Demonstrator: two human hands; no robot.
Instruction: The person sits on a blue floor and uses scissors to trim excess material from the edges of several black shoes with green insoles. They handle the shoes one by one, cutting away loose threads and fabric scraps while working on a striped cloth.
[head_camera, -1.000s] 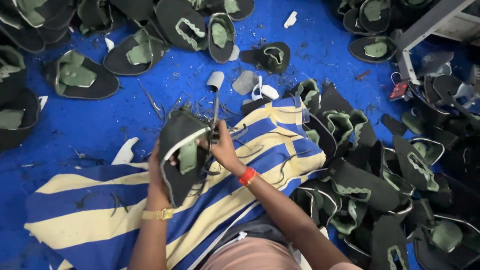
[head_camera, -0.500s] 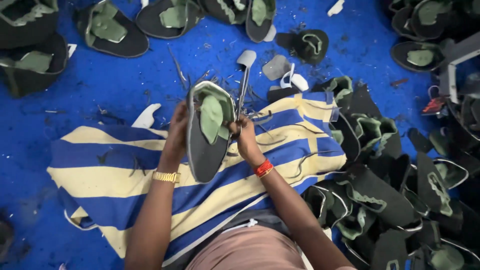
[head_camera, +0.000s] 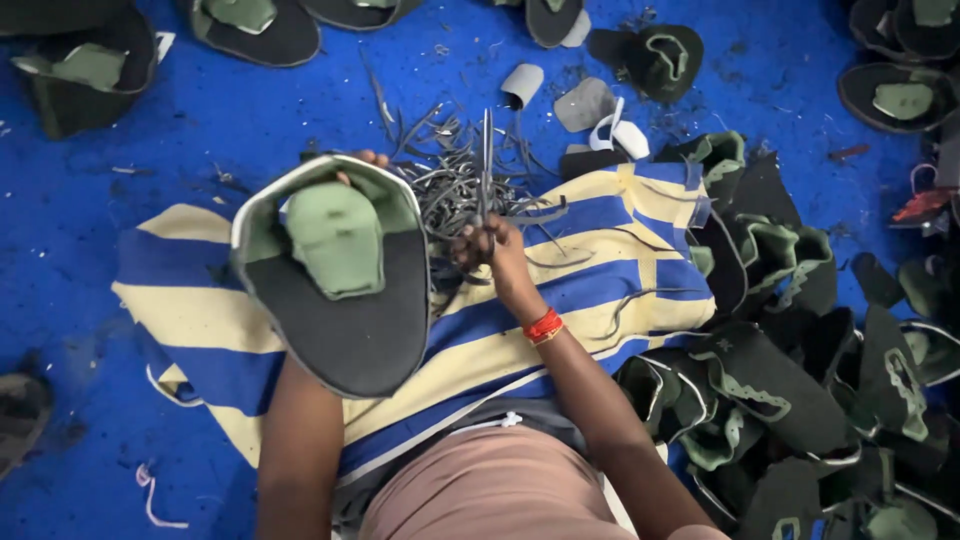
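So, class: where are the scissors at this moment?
In the head view, the scissors sit centre frame, held upright in the right hand, over the heap of trimmings on the striped cloth, right of the shoe upper.

Left hand (head_camera: 352, 168) lifts shoe upper (head_camera: 335, 275); right hand (head_camera: 492, 252) grips scissors (head_camera: 487, 165) (upright).

Left hand (head_camera: 355, 165) holds a shoe upper (head_camera: 335, 275) up over the cloth (head_camera: 590, 260), which lies across the lap on the floor (head_camera: 150, 140). Right hand (head_camera: 492, 250), just right of the upper, grips scissors (head_camera: 487, 160) pointing away. Trimmings (head_camera: 450, 175) sit at the cloth's far edge. A heap of uppers (head_camera: 800, 380) lies right; more uppers (head_camera: 260, 30) lie beyond.
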